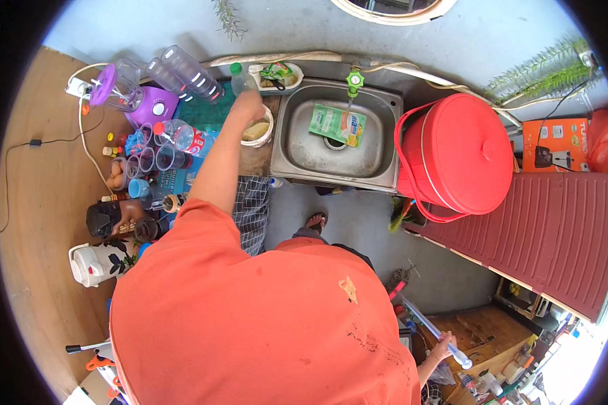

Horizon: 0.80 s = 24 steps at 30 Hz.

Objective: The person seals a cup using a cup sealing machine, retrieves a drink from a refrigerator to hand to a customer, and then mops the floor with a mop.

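Observation:
My left hand (249,106) reaches to the back of the counter and is closed on the lower part of a clear bottle (245,82) with a green cap; its fingertips are mostly hidden. Just below that hand stands a white tub (269,128) with a pale yellow block in it. A white dish (292,82) with a green packet and a dark-handled brush sits to the bottle's right. Low at the right, my right hand (442,347) is wrapped round a pale lilac pole (422,317) with a pink part at its far end.
A green packet (338,124) lies in the steel sink (284,152) under a green-handled tap (355,79). To its right stands a lidded red bucket (466,155). A purple blender (152,108), cups (165,158) and a white flask (91,265) crowd the left side.

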Available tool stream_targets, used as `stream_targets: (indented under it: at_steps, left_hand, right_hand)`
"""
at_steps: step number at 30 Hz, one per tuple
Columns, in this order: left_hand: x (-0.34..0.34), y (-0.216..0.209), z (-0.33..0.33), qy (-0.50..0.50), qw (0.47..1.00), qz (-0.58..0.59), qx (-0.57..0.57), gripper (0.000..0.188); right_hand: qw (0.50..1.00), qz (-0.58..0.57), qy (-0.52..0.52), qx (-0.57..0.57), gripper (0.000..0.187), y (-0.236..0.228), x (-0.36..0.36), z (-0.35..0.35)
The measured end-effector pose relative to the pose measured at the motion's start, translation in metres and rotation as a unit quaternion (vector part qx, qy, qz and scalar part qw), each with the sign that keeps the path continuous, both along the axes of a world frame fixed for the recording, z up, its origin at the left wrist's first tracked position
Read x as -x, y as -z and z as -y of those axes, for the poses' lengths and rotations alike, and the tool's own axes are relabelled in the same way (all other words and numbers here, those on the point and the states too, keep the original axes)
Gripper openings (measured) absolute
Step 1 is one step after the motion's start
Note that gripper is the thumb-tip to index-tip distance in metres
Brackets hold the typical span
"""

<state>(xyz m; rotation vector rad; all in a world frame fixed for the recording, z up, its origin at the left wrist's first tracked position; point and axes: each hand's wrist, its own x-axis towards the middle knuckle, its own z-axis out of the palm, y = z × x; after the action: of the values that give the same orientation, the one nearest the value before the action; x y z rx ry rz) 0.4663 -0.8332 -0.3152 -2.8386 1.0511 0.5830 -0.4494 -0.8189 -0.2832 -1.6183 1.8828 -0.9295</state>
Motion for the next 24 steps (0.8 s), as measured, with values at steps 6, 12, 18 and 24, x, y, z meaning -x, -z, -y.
stream_targets:
  at_steps: [6,12,18,24]
  left_hand:
    - [-0.01,0.094,-0.033,0.029,0.991,-0.102,-0.078,0.031]
    - [0.002,0.13,-0.032,0.016,0.998,0.032,0.045,0.025]
    - [0.015,0.084,-0.029,-0.04,0.997,0.024,0.066,0.027]
    - [0.039,-0.009,-0.039,-0.075,0.989,0.113,0.056,0.025]
  right_hand:
    - [0.993,0.079,0.085,-0.027,0.029,0.055,0.021,-0.031]
    - [0.978,0.127,0.157,-0.05,0.027,0.058,0.03,-0.036]
    - [0.991,0.029,0.118,-0.05,0.031,0.053,0.022,-0.031]
    - [0.987,0.015,0.155,-0.047,0.033,0.058,0.033,-0.053]
